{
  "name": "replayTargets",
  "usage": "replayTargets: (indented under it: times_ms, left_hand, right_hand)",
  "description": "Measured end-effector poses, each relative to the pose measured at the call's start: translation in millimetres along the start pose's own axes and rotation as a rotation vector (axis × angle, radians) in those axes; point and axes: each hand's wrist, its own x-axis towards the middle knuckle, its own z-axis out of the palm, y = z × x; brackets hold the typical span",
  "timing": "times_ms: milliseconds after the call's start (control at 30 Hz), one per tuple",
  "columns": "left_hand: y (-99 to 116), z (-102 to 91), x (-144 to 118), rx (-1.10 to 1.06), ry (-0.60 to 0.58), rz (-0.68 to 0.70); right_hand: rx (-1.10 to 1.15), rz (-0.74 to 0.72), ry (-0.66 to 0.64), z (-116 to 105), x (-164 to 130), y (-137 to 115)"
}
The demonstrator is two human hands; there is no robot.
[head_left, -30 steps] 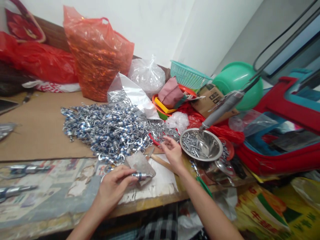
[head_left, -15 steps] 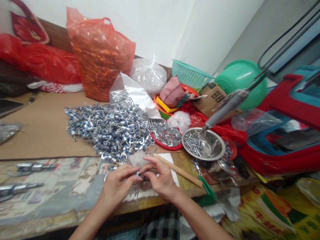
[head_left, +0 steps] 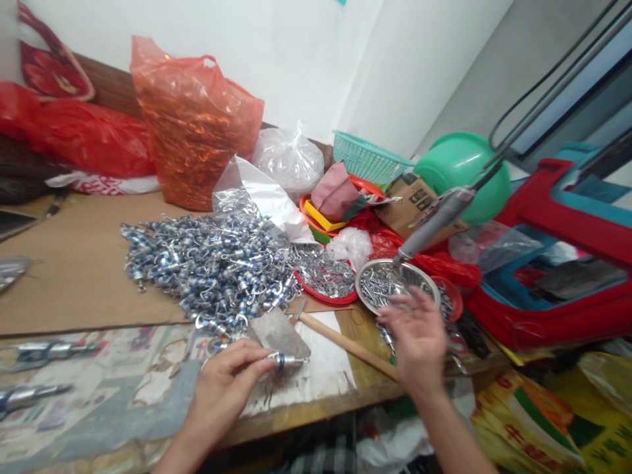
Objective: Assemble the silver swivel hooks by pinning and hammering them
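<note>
My left hand [head_left: 233, 376] pinches a silver expansion bolt [head_left: 286, 359] with a blue ring between thumb and fingertips, its thin end pointing right. My right hand [head_left: 417, 336] is over the front of a steel bowl [head_left: 363, 304], its fingers apart and a little blurred; nothing shows in them. Inside the bowl lie loose metal pins [head_left: 378, 284]. Beyond my left hand, a large pile of blue-ringed expansion bolts [head_left: 212, 263], some with hooks, spreads over cardboard. A small metal plate [head_left: 281, 334] lies just behind the held bolt.
A hammer-like tool's wooden handle [head_left: 345, 343] lies between my hands. A red tray [head_left: 328, 299] of small metal clips stands left of the bowl. A grey-handled tool [head_left: 437, 220] hangs over the bowl. An orange bag [head_left: 197, 125] stands behind the pile; a red plastic stool [head_left: 523, 217] is at right.
My right hand has left the bolt at my left hand and moved right to the steel bowl, its fingers spreading. My left hand keeps the bolt, now plainly visible. The view has tilted slightly.
</note>
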Motion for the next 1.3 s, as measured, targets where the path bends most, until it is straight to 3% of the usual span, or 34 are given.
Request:
replayTargets:
  times_ms: [67, 100, 133, 167, 233, 267, 300, 333, 433, 567, 667, 900, 1000, 1067, 1200, 1300]
  left_hand:
    - [1, 0.0, 1, -0.033, 0.029, -0.017]
    - [2, 0.6, 2, -0.054, 0.033, -0.033]
    - [4, 1.4, 2, -0.078, 0.030, -0.052]
    - [5, 2.4, 2, -0.102, 0.018, -0.072]
    - [8, 4.1, 1, -0.142, -0.018, -0.102]
    - [9, 4.5, 0, -0.155, -0.033, -0.108]
    - [10, 4.4, -1, -0.161, -0.048, -0.109]
    - [10, 3.8, -2, -0.161, -0.062, -0.111]
    - [10, -0.5, -4, -0.110, -0.102, -0.115]
    - [11, -5.8, -2, 0.041, -0.114, 0.003]
    - [14, -5.2, 0, 0.091, -0.063, 0.087]
    - [12, 1.3, -3, 0.031, -0.029, 0.067]
    - [11, 1.7, -4, 0.019, 0.014, 0.077]
    - [12, 1.0, -5, -0.027, 0.008, -0.003]
    - [12, -1.0, -5, -0.296, -0.073, -0.311]
    - [9, -1.7, -5, -0.424, -0.074, -0.414]
  right_hand:
    - [0.004, -0.145, 0.341, -23, 30, -8]
    - [-0.057, -0.237, 0.424, -27, 36, -11]
    - [-0.153, -0.279, 0.391, -26, 34, -13]
    - [-0.261, -0.270, 0.219, -20, 25, -13]
    - [-0.401, -0.365, -0.357, 3, -9, -9]
    - [-0.406, -0.454, -0.570, 17, -28, -5]
    - [-0.391, -0.528, -0.719, 31, -47, -1]
    - [-0.362, -0.543, -0.744, 43, -61, 3]
    - [-0.291, -0.641, -0.682, 62, -78, 10]
    - [-0.282, -0.788, -0.692, 60, -65, 10]
    - [-0.289, -0.738, -0.684, 56, -61, 8]
    - [-0.339, -0.813, -0.690, 55, -63, 4]
    - [-0.291, -0.743, -0.699, 54, -62, 7]
    - [-0.248, -0.674, -0.695, 55, -61, 9]
    - [-0.204, -0.600, -0.690, 61, -59, 10]
    - [-0.231, -0.606, -0.751, 67, -55, 9]
